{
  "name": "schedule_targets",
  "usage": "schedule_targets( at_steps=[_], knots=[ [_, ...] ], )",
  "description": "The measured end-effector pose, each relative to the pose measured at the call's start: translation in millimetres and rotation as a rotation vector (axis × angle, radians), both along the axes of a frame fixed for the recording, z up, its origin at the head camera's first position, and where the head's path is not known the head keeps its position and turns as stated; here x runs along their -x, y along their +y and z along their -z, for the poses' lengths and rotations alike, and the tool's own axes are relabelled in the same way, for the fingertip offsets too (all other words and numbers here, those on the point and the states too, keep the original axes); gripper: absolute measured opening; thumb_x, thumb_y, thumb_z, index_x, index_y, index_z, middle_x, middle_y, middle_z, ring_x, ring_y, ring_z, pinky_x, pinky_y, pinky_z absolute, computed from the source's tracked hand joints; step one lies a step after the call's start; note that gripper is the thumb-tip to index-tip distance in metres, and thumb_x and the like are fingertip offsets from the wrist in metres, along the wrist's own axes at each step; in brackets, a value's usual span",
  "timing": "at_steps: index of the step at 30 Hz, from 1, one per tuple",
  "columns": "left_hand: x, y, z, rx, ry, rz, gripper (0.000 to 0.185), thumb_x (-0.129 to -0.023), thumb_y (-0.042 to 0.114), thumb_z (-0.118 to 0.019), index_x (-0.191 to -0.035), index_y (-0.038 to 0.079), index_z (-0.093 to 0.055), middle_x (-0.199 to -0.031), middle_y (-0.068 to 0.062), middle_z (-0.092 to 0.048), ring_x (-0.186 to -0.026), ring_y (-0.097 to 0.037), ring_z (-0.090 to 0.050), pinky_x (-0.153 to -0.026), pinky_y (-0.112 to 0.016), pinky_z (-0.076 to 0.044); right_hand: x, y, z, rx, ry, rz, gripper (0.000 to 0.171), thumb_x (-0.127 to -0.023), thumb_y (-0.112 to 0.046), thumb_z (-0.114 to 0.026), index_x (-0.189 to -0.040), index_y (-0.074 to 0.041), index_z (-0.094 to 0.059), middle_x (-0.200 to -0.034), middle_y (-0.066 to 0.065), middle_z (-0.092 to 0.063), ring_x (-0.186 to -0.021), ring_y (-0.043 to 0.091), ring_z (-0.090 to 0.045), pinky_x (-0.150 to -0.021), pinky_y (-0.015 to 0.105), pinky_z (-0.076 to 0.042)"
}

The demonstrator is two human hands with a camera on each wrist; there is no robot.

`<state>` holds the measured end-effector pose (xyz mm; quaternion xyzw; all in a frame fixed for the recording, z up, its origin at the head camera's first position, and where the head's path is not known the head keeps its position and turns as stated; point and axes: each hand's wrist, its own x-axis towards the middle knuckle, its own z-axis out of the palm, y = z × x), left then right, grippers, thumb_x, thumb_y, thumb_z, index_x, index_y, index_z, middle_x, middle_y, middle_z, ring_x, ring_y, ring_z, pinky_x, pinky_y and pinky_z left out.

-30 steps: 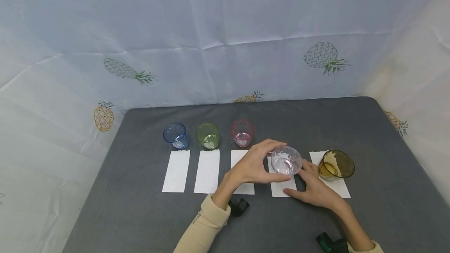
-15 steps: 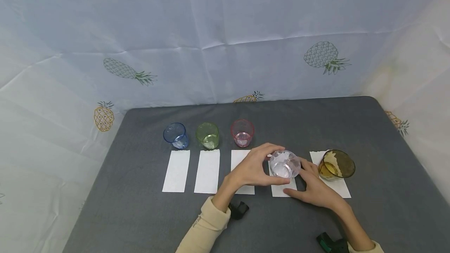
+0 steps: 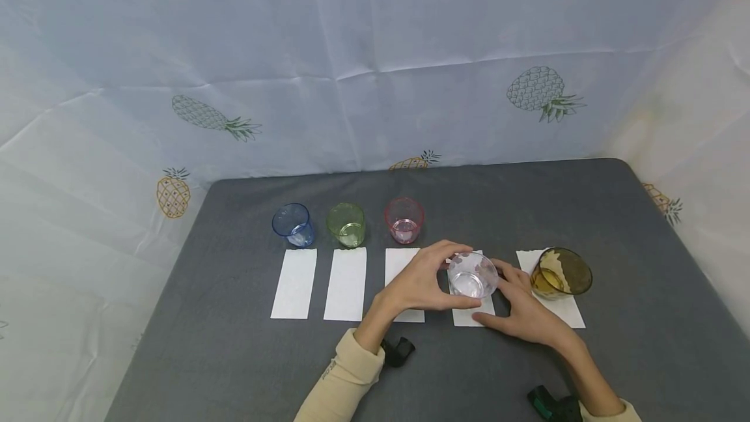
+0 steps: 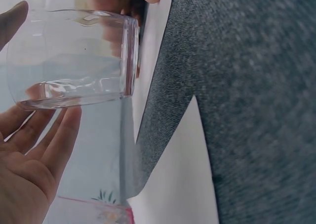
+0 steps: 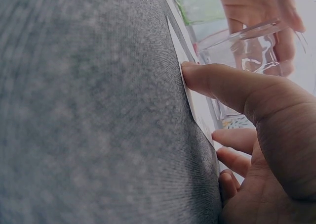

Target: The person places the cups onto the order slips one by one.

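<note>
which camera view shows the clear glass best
Left wrist: the clear glass appears large, seen from the side. The head view shows it smaller, from above; right wrist shows it partly behind the right hand.

A clear glass (image 3: 472, 276) (mouth up), directly over a flat white paper strip (image 3: 463, 318) on the grey tabletop (image 3: 234, 357).

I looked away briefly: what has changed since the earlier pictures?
The clear glass, held in the left hand, has shifted slightly left and down in the head view, over a white paper. Nothing was taken up or let go. The right hand, blue glass, green glass, pink glass and amber glass stayed put.
</note>
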<state>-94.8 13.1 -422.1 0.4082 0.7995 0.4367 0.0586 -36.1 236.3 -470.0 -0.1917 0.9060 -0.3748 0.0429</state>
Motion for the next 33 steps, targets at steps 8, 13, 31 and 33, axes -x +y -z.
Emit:
schedule_targets(
  at_steps=[8, 13, 31, 33],
  knots=[
    [0.7, -0.6, 4.1, 0.017, 0.007, -0.005, 0.073, -0.069, 0.042, -0.078, -0.129, 0.011, -0.05, -0.12, 0.003, -0.053, -0.104, -0.005, -0.051, -0.087, -0.013, -0.042, 0.5, -0.3, -0.7, -0.005, 0.001, -0.005, 0.075, -0.074, -0.04, -0.076, -0.132, -0.002, -0.048, -0.14, 0.018, -0.029, -0.122, 0.045, -0.021, -0.09, 0.063, -0.02],
    [1.4, 0.1, 5.7, 0.016, 0.009, -0.005, 0.074, -0.069, 0.042, -0.078, -0.129, 0.011, -0.049, -0.12, 0.002, -0.053, -0.104, -0.006, -0.051, -0.087, -0.013, -0.042, 0.7, 0.1, 0.0, -0.006, 0.009, -0.008, 0.077, -0.074, -0.04, -0.076, -0.134, -0.004, -0.046, -0.14, 0.018, -0.029, -0.122, 0.045, -0.021, -0.09, 0.064, -0.019],
    [1.3, 4.3, 9.1, 0.013, -0.02, -0.021, 0.075, -0.07, 0.041, -0.078, -0.132, 0.012, -0.047, -0.126, 0.0, -0.051, -0.112, -0.007, -0.049, -0.089, -0.012, -0.04, 1.0, 1.2, 0.8, 0.001, -0.001, -0.003, 0.087, -0.072, -0.039, -0.078, -0.142, -0.009, -0.034, -0.141, 0.02, -0.028, -0.123, 0.046, -0.02, -0.09, 0.064, -0.019],
    [1.1, 4.8, 8.3, 0.009, -0.021, -0.023, 0.075, -0.07, 0.042, -0.078, -0.132, 0.011, -0.047, -0.127, 0.0, -0.05, -0.113, -0.007, -0.049, -0.089, -0.013, -0.041, 0.8, 1.2, 0.8, 0.003, -0.001, -0.001, 0.086, -0.072, -0.039, -0.078, -0.141, -0.008, -0.036, -0.14, 0.02, -0.028, -0.123, 0.045, -0.02, -0.09, 0.064, -0.02]
  ],
)
